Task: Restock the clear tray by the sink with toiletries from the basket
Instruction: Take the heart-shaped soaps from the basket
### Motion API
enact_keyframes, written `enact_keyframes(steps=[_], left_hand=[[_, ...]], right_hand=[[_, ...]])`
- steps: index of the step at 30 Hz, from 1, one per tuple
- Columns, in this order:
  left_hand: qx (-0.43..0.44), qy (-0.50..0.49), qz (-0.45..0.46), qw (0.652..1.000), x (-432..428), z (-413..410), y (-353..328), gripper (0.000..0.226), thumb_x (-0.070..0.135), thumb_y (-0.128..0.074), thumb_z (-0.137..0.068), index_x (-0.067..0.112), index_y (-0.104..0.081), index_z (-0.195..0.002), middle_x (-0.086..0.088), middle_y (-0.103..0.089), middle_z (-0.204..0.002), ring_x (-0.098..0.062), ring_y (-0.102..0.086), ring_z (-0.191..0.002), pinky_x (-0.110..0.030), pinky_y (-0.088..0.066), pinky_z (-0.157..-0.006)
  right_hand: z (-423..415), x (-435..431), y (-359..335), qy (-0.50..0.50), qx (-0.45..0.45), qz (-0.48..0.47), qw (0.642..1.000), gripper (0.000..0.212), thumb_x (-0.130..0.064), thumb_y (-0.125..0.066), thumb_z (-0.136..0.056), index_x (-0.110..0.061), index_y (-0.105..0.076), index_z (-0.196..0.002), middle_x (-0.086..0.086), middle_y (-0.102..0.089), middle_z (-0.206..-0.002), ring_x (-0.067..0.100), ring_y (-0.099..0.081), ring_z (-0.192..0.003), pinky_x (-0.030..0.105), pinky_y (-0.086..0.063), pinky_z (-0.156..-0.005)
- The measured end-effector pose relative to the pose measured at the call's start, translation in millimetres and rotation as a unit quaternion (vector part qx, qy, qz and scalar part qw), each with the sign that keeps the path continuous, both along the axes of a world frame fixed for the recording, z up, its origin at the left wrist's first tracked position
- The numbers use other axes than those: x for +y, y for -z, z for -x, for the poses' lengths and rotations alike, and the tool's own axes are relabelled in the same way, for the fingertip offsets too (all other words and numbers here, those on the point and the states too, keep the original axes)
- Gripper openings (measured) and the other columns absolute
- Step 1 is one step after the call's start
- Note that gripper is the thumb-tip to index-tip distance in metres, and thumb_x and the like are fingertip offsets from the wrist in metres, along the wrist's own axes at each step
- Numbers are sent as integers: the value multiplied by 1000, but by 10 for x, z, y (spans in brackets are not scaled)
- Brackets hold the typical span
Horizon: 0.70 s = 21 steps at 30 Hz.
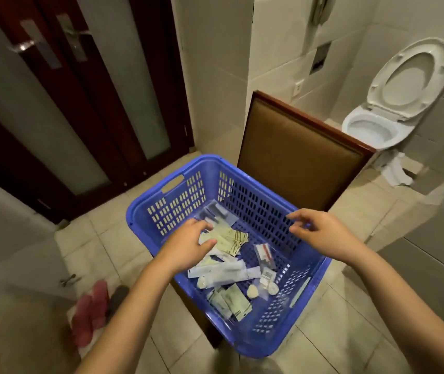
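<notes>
left hand [188,242] among toiletries [223,273] in basket [258,195]; right hand [320,233] above

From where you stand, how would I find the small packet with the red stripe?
Look into the blue basket in the middle of the view. On its floor, near the right hand, lies a clear packet, slightly apart from the rest. Only it shows a red stripe; its neighbours are pale yellow sachets and white tubes.

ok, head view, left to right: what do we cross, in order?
pink slippers → left hand → right hand → toilet. Left out: the door and the blue basket, since each overlaps several of these.
</notes>
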<state>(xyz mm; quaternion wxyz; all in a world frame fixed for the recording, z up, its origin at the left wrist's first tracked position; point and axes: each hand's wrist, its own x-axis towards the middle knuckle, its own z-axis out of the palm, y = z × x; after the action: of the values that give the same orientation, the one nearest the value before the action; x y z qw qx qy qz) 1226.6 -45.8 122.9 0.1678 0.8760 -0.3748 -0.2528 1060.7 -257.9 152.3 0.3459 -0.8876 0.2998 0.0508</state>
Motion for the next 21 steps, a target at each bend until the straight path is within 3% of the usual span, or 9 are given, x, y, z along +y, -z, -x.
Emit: enact_keyframes(steps=[3, 8, 12, 16, 18, 21], left_hand=[[44, -6, -38, 998, -184, 36, 422, 39, 35, -50, -95, 19, -48, -131, -3, -46, -131, -20, -50, -115, -28, -40, -93], [124, -15, -135, 983, -256, 79, 1217, 40, 36, -51, -93, 18, -50, -129, -6, -48, -130, -24, -56, -109, -33, -45, -94], [143, -2, -204, 968, -337, 43, 1770, 40, 36, -49, -95, 17, -48, -130, -10, -49, -131, -27, -51, -117, -35, -44, -95], [147, 50, -248, 956, -621, 69, 2288, 42, 34, -46, -96, 14, -44, -133, -11, -48, -133, -31, -49, -120, -37, -44, -95], [149, 72, -264, 950, -833, 111, 2536, 42, 29, -45, -96, 12, -42, -134, -12, -48, -131, -32, -50, -118, -37, -44, -89], [184, 21, -276, 943, -1112, 155, 2935, 40, 25, -46, -95, 10, -40, -132, -13, -52, -127, -32, -53, -114, -36, -43, -80]], right_hand=[[-161, -202, 421, -21, 59, -37, 997, 26, -21, -54, -94, -16, -56, -119, -8, -59, -81, 23, -61, -81, 36, -46, -75], [-406, -294, 1223, -55, 176, -82, 980, 31, -21, -47, -97, -15, -53, -126, 6, -61, -121, 26, -58, -106, 29, -41, -79], [-502, -325, 1885, -59, 238, -91, 965, 34, -22, -50, -96, -12, -53, -129, 13, -58, -128, 31, -55, -112, 34, -41, -84], [-552, -445, 2503, -61, 306, -55, 949, 34, -20, -49, -95, -15, -54, -127, 14, -60, -122, 33, -58, -103, 34, -43, -73], [-619, -523, 2812, -68, 340, -33, 937, 31, -17, -50, -92, -13, -57, -122, 13, -62, -117, 33, -58, -97, 35, -45, -73], [-760, -590, 3260, -64, 379, -46, 922, 20, -11, -50, -90, -5, -58, -107, 12, -60, -87, 26, -52, -69, 35, -40, -62]])
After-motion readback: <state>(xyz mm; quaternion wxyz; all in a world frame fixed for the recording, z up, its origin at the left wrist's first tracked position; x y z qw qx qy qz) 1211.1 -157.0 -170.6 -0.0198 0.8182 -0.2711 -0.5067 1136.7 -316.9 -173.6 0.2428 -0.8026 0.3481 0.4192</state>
